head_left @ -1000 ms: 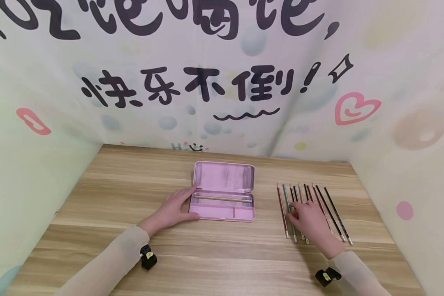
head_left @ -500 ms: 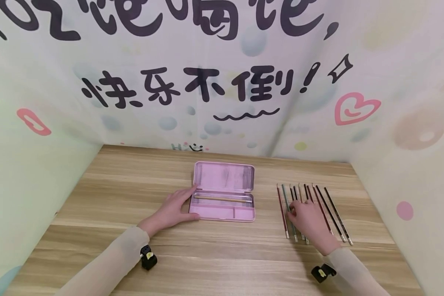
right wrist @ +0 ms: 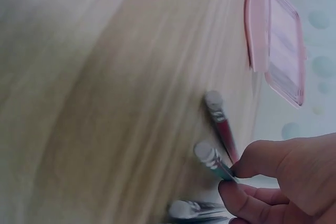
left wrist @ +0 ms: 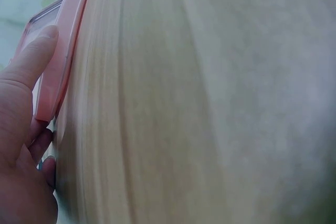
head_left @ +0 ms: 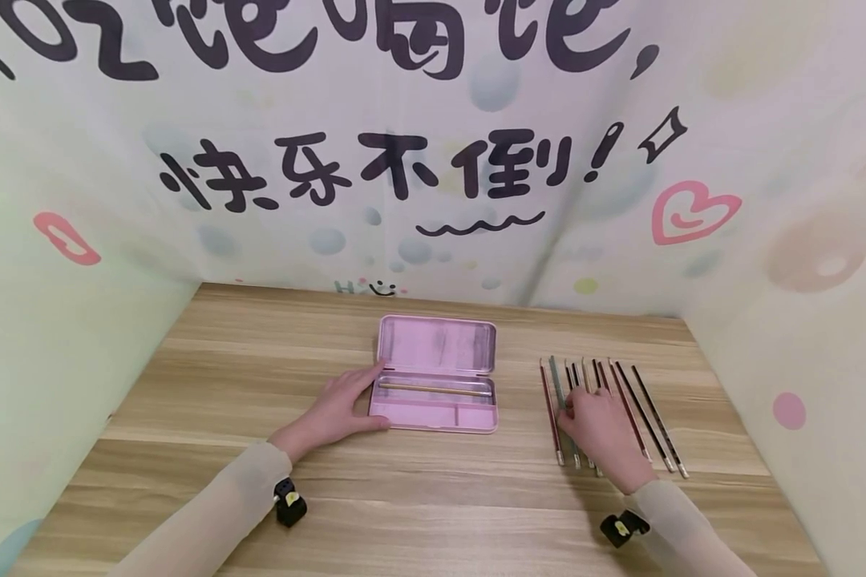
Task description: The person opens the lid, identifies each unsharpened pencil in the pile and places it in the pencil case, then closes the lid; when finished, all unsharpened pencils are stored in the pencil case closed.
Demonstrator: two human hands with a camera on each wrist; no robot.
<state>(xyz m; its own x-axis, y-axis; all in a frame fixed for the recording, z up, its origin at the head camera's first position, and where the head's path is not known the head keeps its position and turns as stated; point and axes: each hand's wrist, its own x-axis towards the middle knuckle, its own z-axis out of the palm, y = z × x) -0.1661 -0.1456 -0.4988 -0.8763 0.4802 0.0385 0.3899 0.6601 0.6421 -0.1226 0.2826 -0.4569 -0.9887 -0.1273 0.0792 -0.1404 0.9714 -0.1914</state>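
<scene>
A pink pencil case (head_left: pixel 414 414) lies with its lid up near the middle of the table, one yellowish pencil (head_left: pixel 433 389) in its rear compartment. My left hand (head_left: pixel 330 410) holds the case's left end, thumb at the front corner and fingers toward the hinge. To the right, my right hand (head_left: pixel 604 433) pinches a teal pencil (head_left: pixel 556 375) between thumb and fingers. Its white eraser end (right wrist: pixel 205 151) points toward the camera in the right wrist view. A dark red pencil (head_left: pixel 550 409) lies just left of it. The hand covers parts of several other pencils.
Several dark and reddish pencils lie side by side under and right of the right hand, including a black pencil (head_left: pixel 653 409) near the row's right end. A printed cloth wall (head_left: pixel 296 248) borders the back of the wooden table (head_left: pixel 433 505).
My right hand has closed its thumb and fingers on the teal pencil, whose far end has shifted slightly up and left. The left hand and the case stay put.
</scene>
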